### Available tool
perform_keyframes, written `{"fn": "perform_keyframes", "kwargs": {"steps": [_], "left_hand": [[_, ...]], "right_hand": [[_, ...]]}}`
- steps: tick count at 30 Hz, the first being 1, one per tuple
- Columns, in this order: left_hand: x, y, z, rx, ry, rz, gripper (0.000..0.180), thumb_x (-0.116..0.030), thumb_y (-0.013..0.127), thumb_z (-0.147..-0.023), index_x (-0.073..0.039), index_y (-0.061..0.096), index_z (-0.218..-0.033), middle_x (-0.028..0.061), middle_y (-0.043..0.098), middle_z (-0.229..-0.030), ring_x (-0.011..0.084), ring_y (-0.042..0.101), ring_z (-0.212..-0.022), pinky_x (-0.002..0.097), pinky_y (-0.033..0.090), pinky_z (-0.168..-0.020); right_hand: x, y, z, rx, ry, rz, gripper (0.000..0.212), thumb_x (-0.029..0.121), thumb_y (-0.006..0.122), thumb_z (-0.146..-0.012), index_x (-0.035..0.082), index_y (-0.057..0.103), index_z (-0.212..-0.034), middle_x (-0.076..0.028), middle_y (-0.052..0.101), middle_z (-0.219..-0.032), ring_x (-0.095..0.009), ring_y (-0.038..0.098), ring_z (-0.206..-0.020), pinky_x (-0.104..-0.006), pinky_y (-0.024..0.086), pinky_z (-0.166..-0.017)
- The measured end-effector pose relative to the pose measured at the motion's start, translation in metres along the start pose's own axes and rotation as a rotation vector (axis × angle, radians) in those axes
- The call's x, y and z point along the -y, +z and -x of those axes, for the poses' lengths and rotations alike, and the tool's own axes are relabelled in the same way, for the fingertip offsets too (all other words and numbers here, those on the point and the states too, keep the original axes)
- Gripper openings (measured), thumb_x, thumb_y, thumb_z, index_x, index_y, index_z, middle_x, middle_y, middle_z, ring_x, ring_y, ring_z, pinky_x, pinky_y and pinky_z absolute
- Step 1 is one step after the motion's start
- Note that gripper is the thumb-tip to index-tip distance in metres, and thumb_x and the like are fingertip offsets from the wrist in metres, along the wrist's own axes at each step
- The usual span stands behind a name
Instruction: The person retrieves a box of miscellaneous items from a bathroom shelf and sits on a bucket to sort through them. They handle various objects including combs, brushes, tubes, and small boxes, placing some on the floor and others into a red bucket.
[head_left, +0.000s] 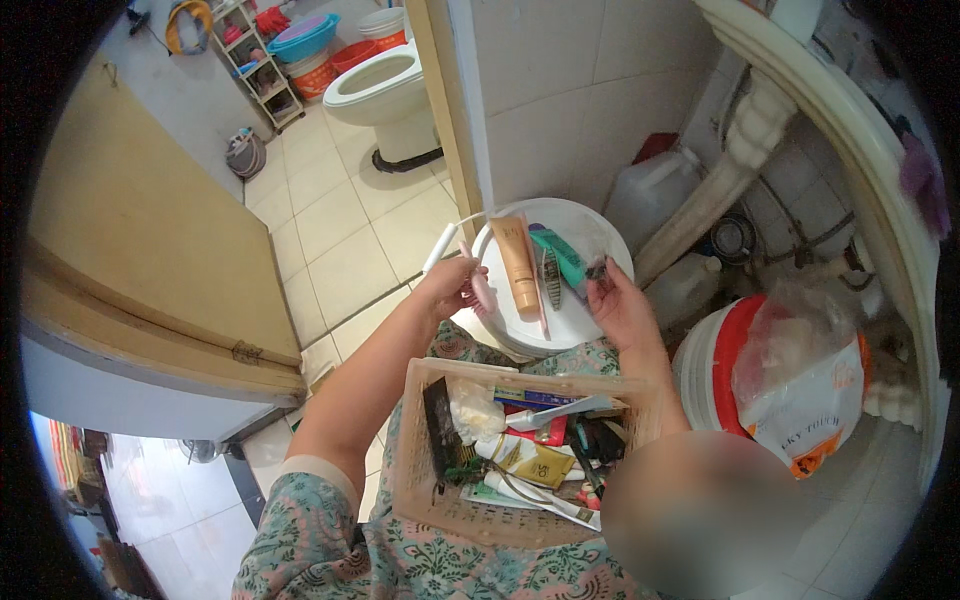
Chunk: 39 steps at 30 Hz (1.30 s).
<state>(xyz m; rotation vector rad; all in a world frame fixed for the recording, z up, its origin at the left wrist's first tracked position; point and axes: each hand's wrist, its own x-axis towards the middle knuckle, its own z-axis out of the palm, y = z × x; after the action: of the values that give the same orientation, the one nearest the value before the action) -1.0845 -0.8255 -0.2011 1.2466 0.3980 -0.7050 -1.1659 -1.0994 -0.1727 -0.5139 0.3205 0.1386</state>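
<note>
Left hand, right hand at white rim

From my remote post I inspected the round white surface, which has a raised rim; whether it is a stool top or a bucket lid, I cannot determine. I record a tan tube lying left of the middle, its cap end toward the wearer. To its right I note a green tube set diagonally, its near end toward the right. A dark, striped slim item lies between the tubes. Beside the tan tube I find a thin pink stick extending toward the near rim.
</note>
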Motion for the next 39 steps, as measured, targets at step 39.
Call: {"fn": "perform_keyframes", "kwargs": {"steps": [39], "left_hand": [[-0.062,0.092,0.082,0.387,0.375,-0.522,0.021,-0.02,0.054,-0.089,-0.004,0.055,-0.102,0.0034,0.06,-0.092,0.0143,0.062,-0.087,0.0235,0.048,-0.07]], "right_hand": [[-0.002,0.036,0.015,0.287,0.009,0.143,0.019,0.014,0.057,-0.087,0.006,0.054,-0.105,-0.006,0.06,-0.099,-0.013,0.058,-0.086,-0.0283,0.051,-0.08]]}}
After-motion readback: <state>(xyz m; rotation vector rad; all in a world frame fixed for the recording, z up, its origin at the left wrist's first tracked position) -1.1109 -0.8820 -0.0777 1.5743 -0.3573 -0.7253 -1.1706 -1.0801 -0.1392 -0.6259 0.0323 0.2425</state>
